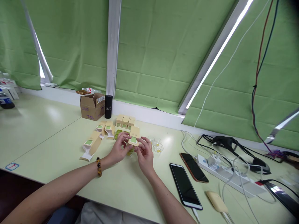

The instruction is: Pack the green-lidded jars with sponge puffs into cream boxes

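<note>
Between my two hands, just above the table, is a small beige paper box (134,133) with a green label. My left hand (121,147) pinches its left side, and my right hand (145,152) grips its right side. Behind and below my left fingers sit yellow-green pieces (118,133), partly hidden. Right of my right hand lie several small clear round containers (158,148), some with a yellow spot inside. Left of my hands, an open beige box (92,143) lies with its flap out, near two more opened boxes (109,129). Several closed beige boxes (125,121) stand in a row behind.
A cardboard carton (92,107) and a black cylinder (108,106) stand at the back. To the right are two phones (185,185), a white power strip (229,179) with tangled cables, a beige charger (216,200) and a black strapped device (240,152). Bottles (6,101) stand far left.
</note>
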Motion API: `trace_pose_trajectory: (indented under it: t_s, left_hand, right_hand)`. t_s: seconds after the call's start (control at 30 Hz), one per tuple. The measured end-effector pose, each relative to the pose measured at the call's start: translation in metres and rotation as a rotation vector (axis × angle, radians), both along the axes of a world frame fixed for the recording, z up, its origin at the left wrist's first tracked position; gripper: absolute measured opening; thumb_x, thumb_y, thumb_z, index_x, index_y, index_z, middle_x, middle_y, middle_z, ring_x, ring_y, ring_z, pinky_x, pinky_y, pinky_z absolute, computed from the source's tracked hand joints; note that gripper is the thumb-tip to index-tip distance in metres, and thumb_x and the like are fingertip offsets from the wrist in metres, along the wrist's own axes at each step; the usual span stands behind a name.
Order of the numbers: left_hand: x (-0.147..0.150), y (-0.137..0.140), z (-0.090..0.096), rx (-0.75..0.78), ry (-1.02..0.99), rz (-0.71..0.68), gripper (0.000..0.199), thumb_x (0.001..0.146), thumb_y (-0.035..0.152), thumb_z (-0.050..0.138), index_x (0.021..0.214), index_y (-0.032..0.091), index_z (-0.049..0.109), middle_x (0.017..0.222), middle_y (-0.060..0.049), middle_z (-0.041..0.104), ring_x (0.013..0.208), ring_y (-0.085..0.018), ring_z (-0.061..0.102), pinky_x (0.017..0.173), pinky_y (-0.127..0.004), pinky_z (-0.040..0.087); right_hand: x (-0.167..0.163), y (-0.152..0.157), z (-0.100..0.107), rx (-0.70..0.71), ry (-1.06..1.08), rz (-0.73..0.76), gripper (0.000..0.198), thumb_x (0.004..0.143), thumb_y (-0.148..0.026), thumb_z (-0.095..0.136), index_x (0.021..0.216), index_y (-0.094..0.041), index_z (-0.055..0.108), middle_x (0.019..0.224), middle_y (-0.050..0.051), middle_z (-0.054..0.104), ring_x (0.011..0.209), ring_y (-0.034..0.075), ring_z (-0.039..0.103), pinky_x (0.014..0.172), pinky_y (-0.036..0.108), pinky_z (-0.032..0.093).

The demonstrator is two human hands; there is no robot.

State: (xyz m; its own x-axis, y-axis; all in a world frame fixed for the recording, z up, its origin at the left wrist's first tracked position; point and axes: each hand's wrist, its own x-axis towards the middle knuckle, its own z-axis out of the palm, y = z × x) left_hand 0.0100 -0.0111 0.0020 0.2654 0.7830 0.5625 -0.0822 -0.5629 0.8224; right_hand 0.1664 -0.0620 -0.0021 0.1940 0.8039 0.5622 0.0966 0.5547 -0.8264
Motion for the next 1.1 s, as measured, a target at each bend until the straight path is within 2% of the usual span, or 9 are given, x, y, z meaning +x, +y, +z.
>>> trace_pose_trajectory:
  t_s: [0.3,0.37,0.47,0.57,0.67,0.73,0.83,0.93,1.1]
  left_hand:
    - [0.000,-0.003,-0.001,0.064,0.023,0.072,0.024,0.093,0.037,0.069,0.110,0.023,0.060,0.135,-0.010,0.045,0.085,-0.013,0.058,0.077,-0.031,0.051]
    - [-0.002,-0.005,0.002,0.085,0.049,0.069,0.026,0.094,0.037,0.068,0.115,0.024,0.060,0.140,-0.011,0.043,0.094,-0.016,0.060,0.083,-0.034,0.053]
    - [-0.004,-0.007,0.007,0.168,0.107,0.099,0.034,0.095,0.035,0.066,0.127,0.027,0.059,0.146,-0.012,0.041,0.125,-0.026,0.054,0.101,-0.042,0.051]
    - [-0.006,-0.008,0.008,0.245,0.186,0.138,0.045,0.097,0.035,0.062,0.141,0.030,0.053,0.152,-0.012,0.039,0.144,-0.031,0.039,0.115,-0.049,0.042]
    - [-0.007,-0.006,0.005,0.274,0.238,0.167,0.052,0.098,0.035,0.060,0.149,0.031,0.048,0.156,-0.012,0.036,0.148,-0.030,0.035,0.121,-0.051,0.036]
    - [-0.008,-0.003,0.003,0.277,0.230,0.184,0.051,0.099,0.035,0.059,0.148,0.030,0.049,0.156,-0.011,0.038,0.149,-0.030,0.035,0.122,-0.050,0.035]
    - [-0.007,0.002,0.001,0.230,0.171,0.187,0.044,0.100,0.037,0.057,0.143,0.026,0.056,0.150,-0.013,0.048,0.145,-0.029,0.041,0.120,-0.050,0.037]
    - [-0.006,0.008,0.002,0.075,0.046,0.153,0.040,0.100,0.043,0.056,0.133,0.021,0.062,0.138,-0.015,0.060,0.134,-0.030,0.053,0.114,-0.049,0.043]
    - [-0.005,0.011,0.004,-0.149,-0.220,-0.055,0.047,0.095,0.045,0.064,0.133,0.020,0.052,0.124,-0.013,0.068,0.113,-0.025,0.067,0.099,-0.041,0.053]
  right_hand:
    - [0.000,-0.001,0.001,0.011,-0.018,-0.023,0.025,0.094,-0.033,0.066,0.119,-0.030,0.070,0.141,0.010,0.042,0.093,0.016,0.069,0.083,0.039,0.063]
    - [0.000,-0.002,0.002,0.021,-0.029,-0.035,0.027,0.095,-0.034,0.066,0.121,-0.031,0.069,0.144,0.010,0.041,0.096,0.017,0.069,0.085,0.040,0.063]
    - [0.000,-0.004,0.003,0.045,-0.081,-0.045,0.034,0.097,-0.034,0.063,0.131,-0.033,0.066,0.153,0.010,0.037,0.110,0.021,0.067,0.096,0.043,0.060]
    - [-0.001,-0.007,0.003,0.075,-0.158,-0.046,0.041,0.099,-0.035,0.061,0.139,-0.034,0.060,0.163,0.008,0.030,0.132,0.028,0.058,0.109,0.049,0.053]
    - [-0.001,-0.009,0.002,0.094,-0.254,-0.071,0.047,0.099,-0.036,0.059,0.146,-0.035,0.053,0.167,0.006,0.027,0.151,0.031,0.037,0.118,0.053,0.043]
    - [-0.001,-0.010,0.003,0.119,-0.305,-0.071,0.052,0.100,-0.034,0.058,0.150,-0.035,0.047,0.168,0.005,0.027,0.156,0.031,0.028,0.121,0.055,0.039]
    - [-0.001,-0.013,0.006,0.199,-0.377,-0.067,0.056,0.099,-0.030,0.056,0.153,-0.033,0.042,0.168,0.006,0.027,0.156,0.031,0.026,0.124,0.057,0.034]
    - [-0.001,-0.015,0.008,0.294,-0.483,-0.067,0.056,0.097,-0.023,0.055,0.151,-0.030,0.043,0.167,0.008,0.030,0.155,0.031,0.028,0.124,0.059,0.032]
    - [-0.002,-0.015,0.004,0.439,-0.720,0.011,0.053,0.089,-0.013,0.055,0.141,-0.025,0.052,0.160,0.011,0.043,0.154,0.033,0.032,0.122,0.062,0.035]
